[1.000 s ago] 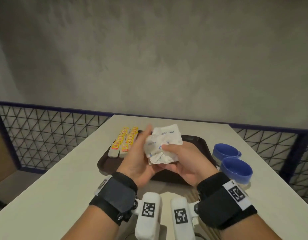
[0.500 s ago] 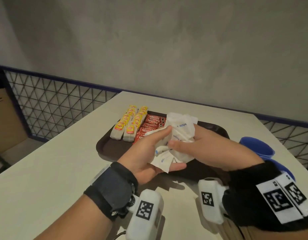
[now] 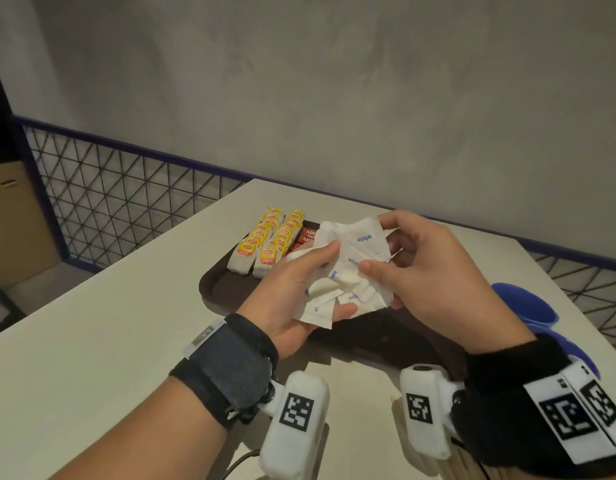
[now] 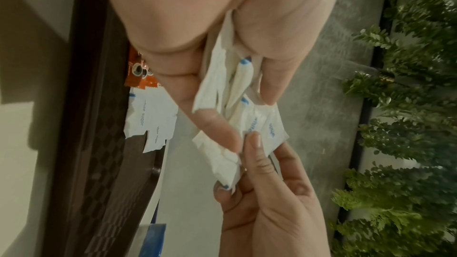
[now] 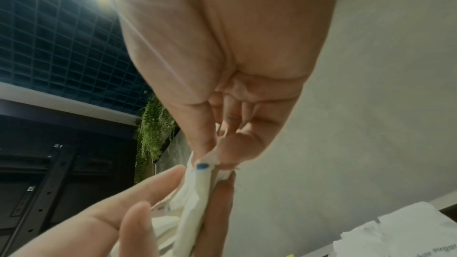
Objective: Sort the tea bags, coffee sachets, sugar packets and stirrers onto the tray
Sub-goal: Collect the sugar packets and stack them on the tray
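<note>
both hands, left hand (image 3: pixel 292 289) and right hand (image 3: pixel 427 271), pinching a loose bunch of sugar packets (image 3: pixel 351 268); light, floppy, slippery paper, so I'd grip them mid-stack

Most of the coffee sachets (image 3: pixel 304 237) hidden behind my sugar packets (image 3: pixel 348 271), tray's (image 3: pixel 223 289) right edge behind my right hand (image 3: pixel 434 282) — blue cups (image 3: pixel 528 306) half covered.

The sugar packets (image 3: pixel 355 268) held above the tray (image 3: pixel 223 289) read "white" in blue; two loose packets (image 4: pixel 150 118) on the tray read "white sugar". Red coffee sachets (image 3: pixel 304 237) beside them show partial white letters, "NES". Yellow tea-bag (image 3: pixel 265 237) labels are too small to read.
</note>
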Tool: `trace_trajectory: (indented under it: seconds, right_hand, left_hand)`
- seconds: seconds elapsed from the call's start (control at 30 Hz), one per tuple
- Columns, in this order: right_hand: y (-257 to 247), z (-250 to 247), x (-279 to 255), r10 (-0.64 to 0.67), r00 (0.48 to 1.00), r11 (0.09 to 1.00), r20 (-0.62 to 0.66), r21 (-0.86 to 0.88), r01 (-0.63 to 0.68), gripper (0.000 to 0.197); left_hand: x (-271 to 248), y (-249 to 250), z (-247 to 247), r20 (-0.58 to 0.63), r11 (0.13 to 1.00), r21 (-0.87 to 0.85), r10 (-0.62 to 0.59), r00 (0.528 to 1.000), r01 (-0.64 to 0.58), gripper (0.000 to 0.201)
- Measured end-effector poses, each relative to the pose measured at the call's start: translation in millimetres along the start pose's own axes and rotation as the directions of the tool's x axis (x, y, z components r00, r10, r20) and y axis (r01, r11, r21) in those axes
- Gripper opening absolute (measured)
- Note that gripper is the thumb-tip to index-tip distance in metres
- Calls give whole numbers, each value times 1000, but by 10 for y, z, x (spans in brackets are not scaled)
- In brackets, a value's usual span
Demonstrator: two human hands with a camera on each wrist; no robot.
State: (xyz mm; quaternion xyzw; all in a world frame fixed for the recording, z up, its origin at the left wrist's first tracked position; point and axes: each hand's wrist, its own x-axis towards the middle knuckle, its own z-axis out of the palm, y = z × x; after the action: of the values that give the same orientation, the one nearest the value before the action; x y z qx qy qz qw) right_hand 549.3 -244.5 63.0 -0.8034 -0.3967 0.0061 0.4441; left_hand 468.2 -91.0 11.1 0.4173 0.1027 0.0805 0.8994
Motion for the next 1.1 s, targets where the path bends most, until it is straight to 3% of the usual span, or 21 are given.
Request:
trace_trajectory:
  seconds: [0.23,0.37,0.5,0.7,0.77,0.9,1.0,1.1]
  right_hand:
    - [-26,-17,-3,54,998,988,-22,148,-50,5]
    - [-32,-7,-4,157,986,973,-48,177,-146,20]
    - [-5,-16,18,215,973,970,-85,133,-203,25]
    - [-19,-37,0,169,984,959,-52,240,-152,7]
    - [-30,-39,-15,94,994,973,-55,215,-80,7]
    - [-51,-73,-18,-59,987,987,-152,140,80,29]
    - [-56,-39,-4,-67,990,998,-121,-6,67,41]
    - [-52,19,8,3,997,989,-82,-144,-15,44]
  left_hand:
    - [28,3,-68,87,994,44,91,992,-95,46]
    - [92,-34,-121,180,990,81,98,979,-114,56]
    - [86,-48,-129,182,991,72,100,978,-115,51]
    - [70,-29,-105,159,989,99,91,983,-108,46]
    - [88,-54,-105,132,987,125,86,988,-103,46]
    - [109,-48,-111,25,998,56,40,999,-42,31]
    - [29,35,-39,9,1000,-12,5,1000,-5,36]
    - [-31,57,5,33,999,11,39,999,-39,37]
